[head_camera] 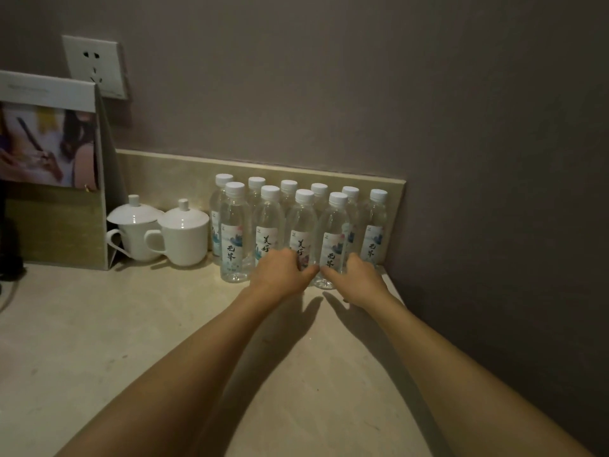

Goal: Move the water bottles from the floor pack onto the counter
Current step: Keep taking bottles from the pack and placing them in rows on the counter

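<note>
Several clear water bottles with white caps stand in two rows on the beige counter (148, 341), against the backsplash. My left hand (280, 273) is low on the front row, its fingers curled beside the third front bottle (304, 225) and its thumb across that bottle's base. It also hides the base of the second front bottle (268, 222). My right hand (357, 275) grips the lower part of the fourth front bottle (333, 232), thumb in front and fingers round its right side. The two thumbs nearly touch. No floor pack is in view.
Two white lidded cups (136, 225) (183, 234) stand left of the bottles. A card display stand (49, 143) sits further left, below a wall socket (95, 65). A grey wall (494, 242) closes the counter's right side. A dark cable (6, 291) lies at the left edge.
</note>
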Demonstrator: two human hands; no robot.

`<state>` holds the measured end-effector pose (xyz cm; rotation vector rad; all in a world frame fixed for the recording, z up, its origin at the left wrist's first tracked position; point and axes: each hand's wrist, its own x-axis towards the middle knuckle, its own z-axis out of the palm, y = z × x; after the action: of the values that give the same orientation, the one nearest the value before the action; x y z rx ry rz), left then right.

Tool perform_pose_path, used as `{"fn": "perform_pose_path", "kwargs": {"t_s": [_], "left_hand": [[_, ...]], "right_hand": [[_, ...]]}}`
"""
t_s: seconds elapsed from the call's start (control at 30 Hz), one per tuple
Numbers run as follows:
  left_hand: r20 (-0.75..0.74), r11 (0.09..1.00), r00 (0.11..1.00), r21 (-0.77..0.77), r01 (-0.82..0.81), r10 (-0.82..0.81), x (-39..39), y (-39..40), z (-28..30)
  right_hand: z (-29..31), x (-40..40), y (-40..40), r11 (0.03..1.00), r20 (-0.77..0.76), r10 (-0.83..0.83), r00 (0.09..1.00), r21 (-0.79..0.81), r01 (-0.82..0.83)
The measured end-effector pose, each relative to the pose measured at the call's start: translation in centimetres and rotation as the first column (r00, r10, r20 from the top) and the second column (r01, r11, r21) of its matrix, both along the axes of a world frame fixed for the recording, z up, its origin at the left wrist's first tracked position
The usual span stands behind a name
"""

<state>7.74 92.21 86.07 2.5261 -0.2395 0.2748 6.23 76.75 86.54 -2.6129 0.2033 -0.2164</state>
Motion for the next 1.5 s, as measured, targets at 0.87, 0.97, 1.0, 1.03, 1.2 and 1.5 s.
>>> {"fn": "perform_pose_path", "kwargs": {"t_s": [0.87, 0.97, 1.0, 1.03, 1.2, 1.5], "left_hand": [[0.098, 0.980, 0.976, -0.025, 0.197, -0.194, -7.3, -15.1, 2.6], [0.106, 0.972, 0.967, -0.006, 0.233, -0.231, -9.7, -20.7, 3.0], [0.111, 0.969, 0.964, -0.005, 0.245, -0.243, -10.7, -22.6, 3.1], [0.112, 0.966, 0.960, -0.008, 0.259, -0.257, -11.6, -24.6, 3.2], [0.117, 0.948, 0.944, -0.033, 0.315, -0.310, -15.7, -33.6, 3.5], [0.045, 0.917, 0.916, 0.001, 0.398, -0.398, -21.0, -44.2, 1.8]], "right_hand": [[3.1, -10.9, -14.1, 0.981, 0.172, -0.143, 0.975, 0.156, 0.116], [3.1, -13.6, -19.5, 0.973, 0.206, -0.204, 0.957, 0.148, 0.175], [3.1, -14.4, -21.3, 0.969, 0.211, -0.222, 0.952, 0.155, 0.192], [3.1, -15.3, -23.0, 0.964, 0.219, -0.238, 0.946, 0.171, 0.203], [2.5, -19.3, -30.4, 0.942, 0.272, -0.295, 0.916, 0.242, 0.232], [0.5, -24.8, -41.3, 0.905, 0.287, -0.385, 0.877, 0.304, 0.298]]}}
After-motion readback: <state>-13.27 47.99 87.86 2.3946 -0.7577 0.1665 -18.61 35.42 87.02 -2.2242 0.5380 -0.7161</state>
